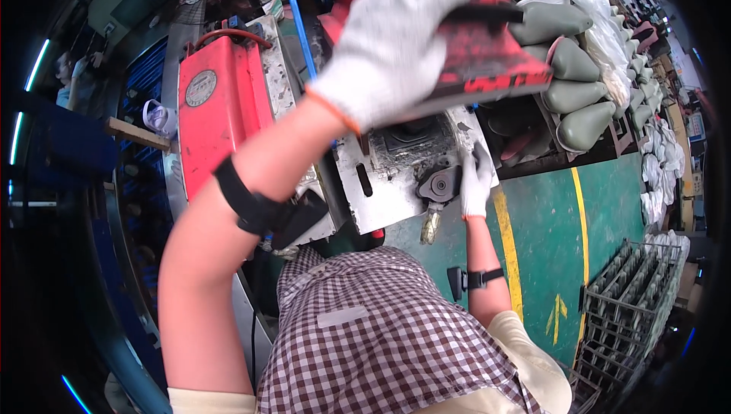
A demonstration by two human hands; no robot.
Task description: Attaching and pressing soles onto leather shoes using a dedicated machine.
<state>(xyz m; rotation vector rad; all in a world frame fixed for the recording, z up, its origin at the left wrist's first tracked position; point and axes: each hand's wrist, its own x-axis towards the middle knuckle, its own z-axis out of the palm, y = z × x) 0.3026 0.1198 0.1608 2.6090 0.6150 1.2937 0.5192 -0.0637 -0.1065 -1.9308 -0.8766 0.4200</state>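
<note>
My left hand [392, 52], in a white glove with an orange cuff, is smeared by motion. Its fingers close round the black handle [491, 13] of a scuffed red metal cover [476, 56]. That cover stands tilted above a pale, dirty metal plate [381, 204]. By the plate's right edge is my gloved right hand [476, 182], its fingers stretched out and apart. Close to that hand, a dark grey round fitting [439, 184] is mounted on the plate, with a tape-wrapped end [431, 225] sticking out toward me. What lies under the raised cover is largely hidden.
A second red cover [221, 102] lies on a similar machine at left. Grey-green shoe lasts [575, 83] are piled at back right, partly under clear plastic [601, 25]. A wire rack cart [628, 307] stands at right on the green floor [544, 223] with yellow lines.
</note>
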